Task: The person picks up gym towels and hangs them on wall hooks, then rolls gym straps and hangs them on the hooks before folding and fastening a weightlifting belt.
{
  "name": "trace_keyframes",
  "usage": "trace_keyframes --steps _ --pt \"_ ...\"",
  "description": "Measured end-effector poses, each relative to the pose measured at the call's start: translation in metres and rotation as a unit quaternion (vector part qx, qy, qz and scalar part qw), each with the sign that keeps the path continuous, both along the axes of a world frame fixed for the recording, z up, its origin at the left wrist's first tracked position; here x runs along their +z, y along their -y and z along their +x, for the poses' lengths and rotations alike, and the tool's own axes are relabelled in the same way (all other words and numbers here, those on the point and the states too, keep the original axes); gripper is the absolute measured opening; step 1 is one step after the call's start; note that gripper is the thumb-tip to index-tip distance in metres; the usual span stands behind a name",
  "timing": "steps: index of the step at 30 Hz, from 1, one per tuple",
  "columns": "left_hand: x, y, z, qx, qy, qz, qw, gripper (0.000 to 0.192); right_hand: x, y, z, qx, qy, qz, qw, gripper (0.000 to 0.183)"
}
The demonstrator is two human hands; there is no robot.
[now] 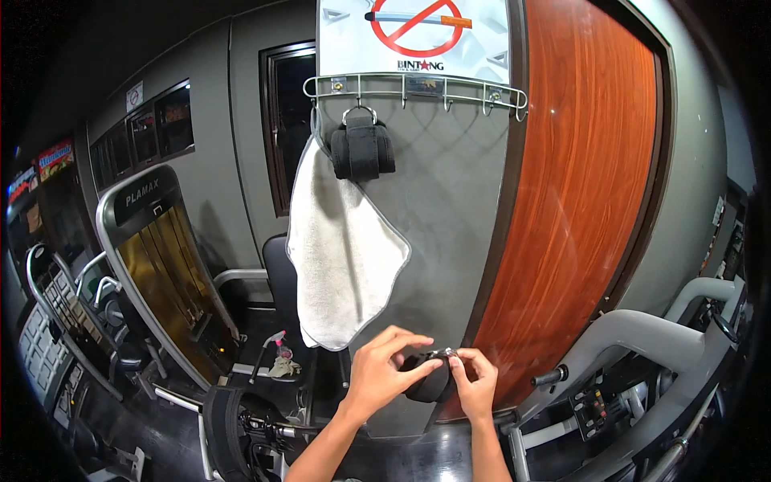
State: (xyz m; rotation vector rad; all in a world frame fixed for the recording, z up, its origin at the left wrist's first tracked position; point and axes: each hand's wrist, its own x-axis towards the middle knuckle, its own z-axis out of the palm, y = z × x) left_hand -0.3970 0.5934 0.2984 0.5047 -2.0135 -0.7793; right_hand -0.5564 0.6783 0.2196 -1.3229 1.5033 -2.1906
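Both hands are at a rolled black ankle cuff strap [430,388] held up in front of the wall, low in the picture. My right hand [477,379] pinches the metal ring [444,352] at the cuff's top between thumb and fingertips. On the other side, my left hand [385,367] grips the cuff, its thumb along the top and its index finger raised; some of its fingers are hidden behind. A similar black cuff [363,147] hangs by its ring from a wire hook rack [385,85]. Beside it, a white towel [343,259] with grey edging hangs from the rack's left end.
A wood-grain door [584,150] is right of the grey wall panel. Weight machines stand left [165,271] and right [644,337]. A spray bottle [280,349] and cloth [284,367] sit low left, near a padded bar [224,431]. Above the rack is a no-smoking sign [343,48].
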Motion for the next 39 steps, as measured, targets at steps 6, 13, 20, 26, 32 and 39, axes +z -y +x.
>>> trace_keyframes --steps 6,13,20,26,32,39 --pt "0.050 0.019 -0.007 -0.033 -0.071 -0.073 0.994 0.017 0.087 0.020 -0.005 0.030 -0.086 -0.032 0.995 0.014" --pt "0.107 0.045 -0.010 0.013 -0.097 -0.185 0.978 0.016 0.178 0.037 -0.009 0.016 -0.189 -0.004 0.982 0.015" --pt "0.175 0.073 -0.020 0.082 -0.110 -0.300 0.944 0.017 0.244 0.072 -0.016 -0.026 -0.278 -0.106 0.954 0.018" --pt "0.237 0.106 -0.037 0.112 -0.096 -0.327 0.933 0.016 0.305 0.108 -0.033 -0.102 -0.320 -0.106 0.936 0.018" --pt "0.272 0.127 -0.046 0.171 -0.083 -0.354 0.916 0.019 0.345 0.136 -0.042 -0.127 -0.344 -0.098 0.925 0.020" --pt "0.277 0.149 -0.053 0.205 -0.073 -0.373 0.902 0.019 0.354 0.159 -0.047 -0.135 -0.379 -0.107 0.909 0.018"
